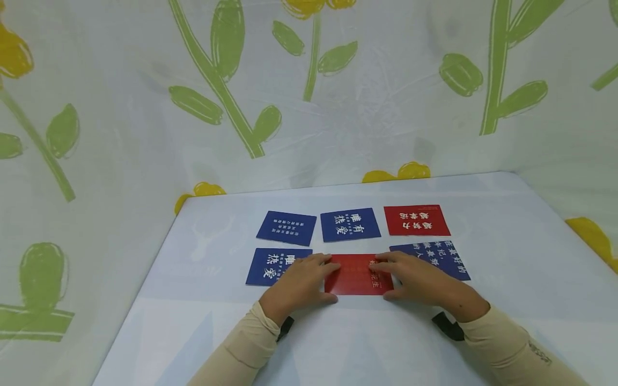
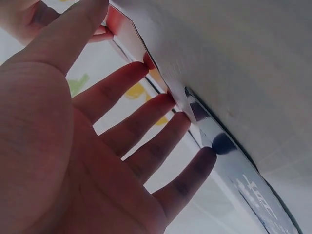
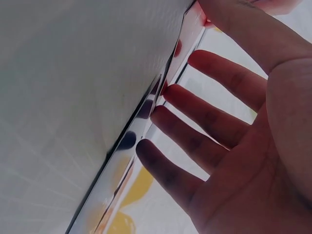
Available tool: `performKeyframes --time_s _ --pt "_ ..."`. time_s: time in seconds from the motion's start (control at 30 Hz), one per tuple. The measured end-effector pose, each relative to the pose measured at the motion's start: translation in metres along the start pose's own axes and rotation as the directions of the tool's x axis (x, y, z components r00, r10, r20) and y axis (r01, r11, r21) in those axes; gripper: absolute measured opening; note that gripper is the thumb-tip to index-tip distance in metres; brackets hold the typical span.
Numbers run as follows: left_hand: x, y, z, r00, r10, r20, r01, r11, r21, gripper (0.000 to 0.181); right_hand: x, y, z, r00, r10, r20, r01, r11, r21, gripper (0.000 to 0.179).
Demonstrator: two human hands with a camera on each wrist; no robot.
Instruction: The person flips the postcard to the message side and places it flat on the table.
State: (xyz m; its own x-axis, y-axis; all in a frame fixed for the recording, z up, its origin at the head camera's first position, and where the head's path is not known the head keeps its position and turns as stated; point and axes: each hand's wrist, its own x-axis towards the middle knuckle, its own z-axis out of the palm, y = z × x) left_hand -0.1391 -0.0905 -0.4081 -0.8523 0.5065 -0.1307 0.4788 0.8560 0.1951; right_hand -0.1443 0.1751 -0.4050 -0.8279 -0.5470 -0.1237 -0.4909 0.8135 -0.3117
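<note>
A glossy red card (image 1: 357,276) with pale lettering at its right side lies flat on the table in the head view. My left hand (image 1: 301,281) is at its left edge, fingers spread and thumb near the lower corner. Mirroring it, my right hand (image 1: 422,279) touches the right edge. Both wrist views show the fingers stretched out and apart, tips down at the cards. A blue card (image 1: 263,268) is partly covered by the left hand. Another blue card (image 1: 449,262), printed with white characters, lies partly under the right hand.
Behind these, a back row holds a blue card (image 1: 285,225) with small text, a second blue card (image 1: 350,225) and a red card (image 1: 417,220). They lie on a pale table (image 1: 193,268). A leaf-patterned cloth (image 1: 338,134) hangs behind and at the sides.
</note>
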Motion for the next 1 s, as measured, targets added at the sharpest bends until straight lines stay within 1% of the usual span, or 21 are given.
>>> performKeyframes --time_s 0.23,0.6,1.0 --pt "-0.0002 0.0005 0.0009 1.0 0.0 -0.01 0.0 1.0 -0.007 0.07 -0.0014 -0.0016 -0.0013 1.0 -0.018 -0.01 0.018 1.0 -0.011 0.061" --pt "0.0003 -0.0009 0.0019 1.0 0.002 -0.011 -0.002 1.0 0.016 0.07 -0.0012 -0.0025 -0.0026 0.998 -0.061 -0.004 0.06 0.997 -0.045 0.057" --pt "-0.0005 -0.0015 0.0013 1.0 0.013 -0.02 -0.012 0.999 0.033 0.067 -0.0016 -0.0011 -0.0028 0.999 -0.05 -0.003 0.05 0.998 -0.036 0.056"
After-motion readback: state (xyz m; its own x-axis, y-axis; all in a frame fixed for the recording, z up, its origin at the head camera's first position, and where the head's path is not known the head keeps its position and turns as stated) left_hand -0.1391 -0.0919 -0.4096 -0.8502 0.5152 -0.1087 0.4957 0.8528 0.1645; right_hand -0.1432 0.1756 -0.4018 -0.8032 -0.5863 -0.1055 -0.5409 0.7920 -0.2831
